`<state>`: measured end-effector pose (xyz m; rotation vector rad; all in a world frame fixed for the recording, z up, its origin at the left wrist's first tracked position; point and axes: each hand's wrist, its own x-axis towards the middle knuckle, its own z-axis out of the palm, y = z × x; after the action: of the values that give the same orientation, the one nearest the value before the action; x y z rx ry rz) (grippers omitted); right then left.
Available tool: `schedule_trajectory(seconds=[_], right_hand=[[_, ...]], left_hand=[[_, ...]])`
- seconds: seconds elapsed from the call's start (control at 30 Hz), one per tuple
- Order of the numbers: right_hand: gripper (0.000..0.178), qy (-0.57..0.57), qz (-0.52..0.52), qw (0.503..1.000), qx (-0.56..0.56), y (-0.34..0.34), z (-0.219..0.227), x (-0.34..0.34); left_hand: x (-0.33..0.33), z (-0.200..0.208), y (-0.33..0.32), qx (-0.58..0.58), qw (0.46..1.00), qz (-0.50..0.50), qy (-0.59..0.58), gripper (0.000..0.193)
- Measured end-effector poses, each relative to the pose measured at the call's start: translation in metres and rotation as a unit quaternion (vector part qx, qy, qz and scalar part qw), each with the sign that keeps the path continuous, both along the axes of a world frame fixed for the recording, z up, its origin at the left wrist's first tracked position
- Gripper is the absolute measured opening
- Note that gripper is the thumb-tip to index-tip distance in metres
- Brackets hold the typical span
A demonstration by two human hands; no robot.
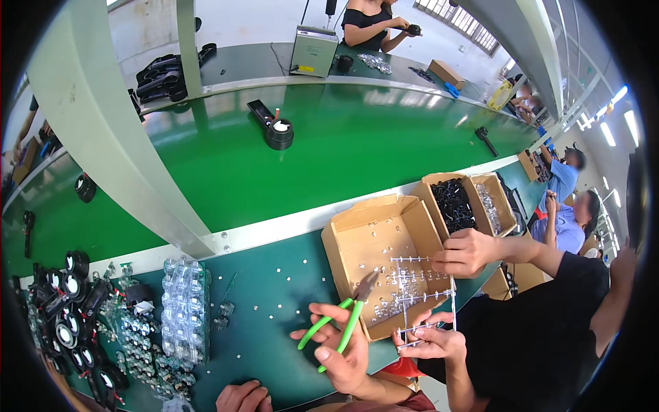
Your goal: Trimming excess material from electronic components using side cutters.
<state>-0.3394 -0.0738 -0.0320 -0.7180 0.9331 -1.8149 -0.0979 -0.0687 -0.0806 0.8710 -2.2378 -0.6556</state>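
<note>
My right hand (343, 353) is shut on green-handled cutters (340, 324), whose jaws point up toward the open cardboard box (357, 240). The box holds small clear parts and clear plastic sprue frames (412, 281). Only the top of my left hand (244, 397) shows at the lower edge, fingers curled on the dark green bench; I cannot tell if it holds anything. Just right of the cutters, another hand (429, 341) grips a clear sprue frame (432, 312). A person in black (542, 323) at my right rests a hand (467, 252) on the box's far side.
Two smaller boxes (453, 202) hold black and clear parts. Bagged clear pieces (184, 309) and black round units (68, 323) crowd the left. Tiny parts (274, 275) dot the bench. A green conveyor (329, 151) carries a black round unit (279, 132). Other workers sit at the back and right.
</note>
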Motion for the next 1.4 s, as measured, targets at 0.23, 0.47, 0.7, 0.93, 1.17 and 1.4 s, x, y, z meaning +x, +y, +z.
schedule_trajectory(seconds=[0.23,0.47,0.7,0.93,1.17,1.4], right_hand=[[0.047,0.532,-0.137,0.835,-0.039,-0.003,0.004,0.001],[0.040,0.600,-0.129,0.789,-0.035,-0.012,0.006,0.007],[0.037,0.640,-0.112,0.759,-0.046,-0.016,-0.002,0.007],[0.040,0.638,-0.114,0.761,-0.038,-0.019,-0.004,0.011],[0.042,0.627,-0.134,0.767,-0.022,-0.022,-0.004,0.013],[0.047,0.628,-0.154,0.763,-0.025,-0.025,-0.005,0.015]], left_hand=[[0.003,-0.001,-0.002,0.046,0.999,-0.022,0.013,0.028],[-0.010,0.024,-0.003,-0.037,0.999,0.020,0.012,0.027],[-0.016,0.035,-0.004,-0.041,0.998,0.026,0.034,0.022],[-0.015,0.034,0.000,-0.040,0.998,0.030,0.040,0.020],[-0.009,0.028,0.001,-0.024,1.000,0.012,0.010,0.023],[-0.007,0.032,0.008,-0.003,1.000,0.025,0.010,0.023]])
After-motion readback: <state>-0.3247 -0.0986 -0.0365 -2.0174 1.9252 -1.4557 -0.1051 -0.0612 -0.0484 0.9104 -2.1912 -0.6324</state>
